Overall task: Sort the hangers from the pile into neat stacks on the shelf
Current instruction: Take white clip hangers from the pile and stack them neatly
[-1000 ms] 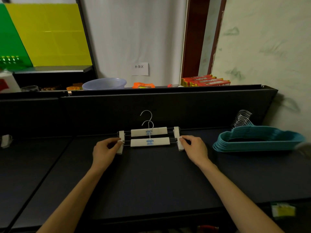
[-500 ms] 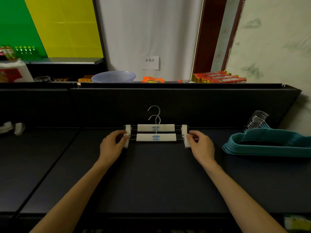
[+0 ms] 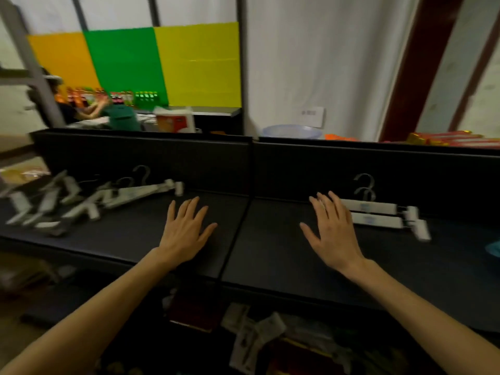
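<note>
Two white plastic clip hangers with thin metal hooks [image 3: 378, 213] lie side by side on the right part of the dark flat shelf [image 3: 270, 255], their bars running left to right and their hooks pointing toward the black back panel [image 3: 351, 171]. The nearer one sits slightly further right, so its end clip sticks out past the other's. Far to the left on the same shelf lies a jumbled pile of white clip hangers [image 3: 81, 201], blurred, with bars crossing at many angles and a few hooks standing up; one long bar reaches out of the pile toward the middle.

The right hand [image 3: 331, 234] is palm down with fingers straight and spread apart, holding nothing; its fingertips overlap the left ends of the two stacked hangers, though whether they touch them cannot be told. The left hand [image 3: 184, 234] is also palm down with fingers straight and fanned, holding nothing, over bare shelf just right of the pile and apart from it.

A sliver of teal plastic [image 3: 493, 249] shows at the right edge. Behind the back panel stand a pale blue plastic basin [image 3: 292, 131], red and gold boxes [image 3: 454, 138], and orange, green and yellow panels [image 3: 135, 66] on the wall.
</note>
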`<state>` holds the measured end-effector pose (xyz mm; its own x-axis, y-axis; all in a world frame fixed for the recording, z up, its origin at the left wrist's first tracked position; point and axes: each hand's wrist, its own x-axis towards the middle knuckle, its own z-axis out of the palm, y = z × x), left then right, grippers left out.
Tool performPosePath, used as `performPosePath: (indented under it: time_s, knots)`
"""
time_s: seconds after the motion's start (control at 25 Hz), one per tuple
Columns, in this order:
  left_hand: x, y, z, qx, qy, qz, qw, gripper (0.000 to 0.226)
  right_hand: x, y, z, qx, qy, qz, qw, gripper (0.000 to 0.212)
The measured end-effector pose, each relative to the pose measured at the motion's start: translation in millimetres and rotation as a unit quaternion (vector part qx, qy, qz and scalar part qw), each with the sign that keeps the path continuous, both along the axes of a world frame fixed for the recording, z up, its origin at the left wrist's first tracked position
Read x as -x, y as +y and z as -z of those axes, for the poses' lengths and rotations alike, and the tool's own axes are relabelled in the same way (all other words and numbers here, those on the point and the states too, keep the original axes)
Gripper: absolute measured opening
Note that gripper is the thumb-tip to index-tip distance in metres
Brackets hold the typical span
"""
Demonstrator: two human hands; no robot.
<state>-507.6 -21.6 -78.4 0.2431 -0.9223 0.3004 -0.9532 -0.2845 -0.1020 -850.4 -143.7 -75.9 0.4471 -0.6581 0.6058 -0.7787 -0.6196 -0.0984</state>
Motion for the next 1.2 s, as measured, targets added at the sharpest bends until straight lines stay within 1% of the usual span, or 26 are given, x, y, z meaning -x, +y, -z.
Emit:
performPosePath:
  time_s: [0.04,0.12,0.24,0.36,0.4,0.48,0.64,0.72,0.8,0.84,0.92,1.0,1.12,1.2]
  knots:
    - [-31,22,-3,0.001,-0.013,-0.019,1.0,0.077,-31,12,5,-0.015,-0.007,-0.009,1.0,0.068]
    - [-90,64,-7,0.005,-0.011,-0.061,0.998,0.072,-104,37,12,-0.055,-0.013,-0.029,0.998,0.071]
    - [-157,101,-11,0.016,0.036,-0.112,0.993,0.069,-200,66,11,-0.122,0.003,-0.082,0.989,0.077]
    - [-216,118,-17,0.045,0.092,-0.129,0.986,0.067,-266,75,-1,-0.102,0.068,-0.143,0.982,0.08]
    - [-234,119,-20,0.052,0.103,-0.129,0.985,0.066,-284,73,-4,-0.096,0.079,-0.15,0.981,0.079]
    - [-263,115,-23,0.058,0.118,-0.12,0.984,0.064,-319,63,-9,-0.101,0.072,-0.154,0.98,0.077]
    - [-305,80,-27,0.049,0.127,-0.088,0.987,0.061,-400,36,-12,-0.112,0.07,-0.167,0.977,0.075]
    - [-328,57,-33,0.022,0.13,-0.068,0.989,0.067,-440,20,-11,-0.13,0.078,-0.178,0.972,0.075]
    - [-349,39,-33,-0.026,0.112,-0.028,0.993,0.077,-476,5,-8,-0.136,0.096,-0.193,0.967,0.075]
    - [-359,32,-29,-0.046,0.106,-0.012,0.993,0.081,-492,-2,-6,-0.135,0.11,-0.2,0.964,0.077]
    - [-383,18,-17,-0.068,0.129,0.004,0.989,0.085,-519,-15,-1,-0.146,0.125,-0.203,0.96,0.079]
    - [-403,8,-6,-0.062,0.164,0.001,0.985,0.084,-532,-22,-1,-0.159,0.12,-0.186,0.962,0.076]
    - [-429,-4,-1,-0.06,0.173,0.003,0.983,0.082,-533,-26,2,-0.141,0.121,-0.171,0.968,0.061]
    - [-438,-11,2,-0.046,0.193,0.013,0.98,0.076,-526,-26,2,-0.131,0.123,-0.167,0.969,0.051]
